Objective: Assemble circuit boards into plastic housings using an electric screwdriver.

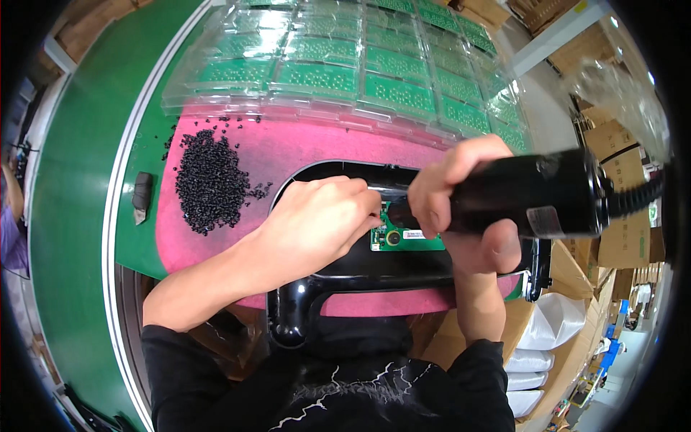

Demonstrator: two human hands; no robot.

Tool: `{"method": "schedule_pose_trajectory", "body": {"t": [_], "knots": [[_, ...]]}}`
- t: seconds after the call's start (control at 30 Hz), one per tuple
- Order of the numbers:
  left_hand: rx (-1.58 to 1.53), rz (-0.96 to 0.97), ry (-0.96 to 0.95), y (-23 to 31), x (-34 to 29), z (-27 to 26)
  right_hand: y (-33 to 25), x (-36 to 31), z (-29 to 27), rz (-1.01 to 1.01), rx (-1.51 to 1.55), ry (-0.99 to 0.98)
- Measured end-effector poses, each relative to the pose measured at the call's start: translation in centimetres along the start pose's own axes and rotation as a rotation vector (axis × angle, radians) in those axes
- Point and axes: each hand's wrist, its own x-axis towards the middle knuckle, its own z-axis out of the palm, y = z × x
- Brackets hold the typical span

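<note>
A black electric screwdriver (536, 191) lies nearly level in my right hand (457, 173), whose fingers wrap round its front end. Its nose points left, down over a small green circuit board (385, 243). That board sits inside a glossy black plastic housing (360, 275), which has a rounded leg at its near left. My left hand (324, 219) is closed, with its fingertips pinched at the board's left edge beside the screwdriver's nose. Whatever is between those fingertips is hidden. The screwdriver's tip is also covered by my hands.
A heap of small black screws (209, 180) lies on the pink mat (302, 140) to the left. Clear plastic trays with green circuit boards (317, 75) fill the far side. A dark wrapped tool (142, 191) rests at left. Cardboard boxes (622, 216) stand at right, near the screwdriver's cord.
</note>
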Motion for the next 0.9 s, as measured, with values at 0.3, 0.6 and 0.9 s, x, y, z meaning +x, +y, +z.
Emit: {"method": "schedule_pose_trajectory", "body": {"t": [0.3, 0.6, 0.9], "knots": [[-0.080, 0.152, 0.048, 0.1, 0.4, -0.1, -2.2, -1.2, -1.3, -0.321, 0.261, -0.006], [-0.094, 0.236, -0.011, 0.4, 1.1, 0.0, -2.4, -1.8, -1.8, -0.317, 0.269, 0.048], [-0.074, 0.100, -0.109, 1.5, 1.5, -0.5, -3.2, -3.6, -5.7, -0.330, 0.054, 0.080]]}}
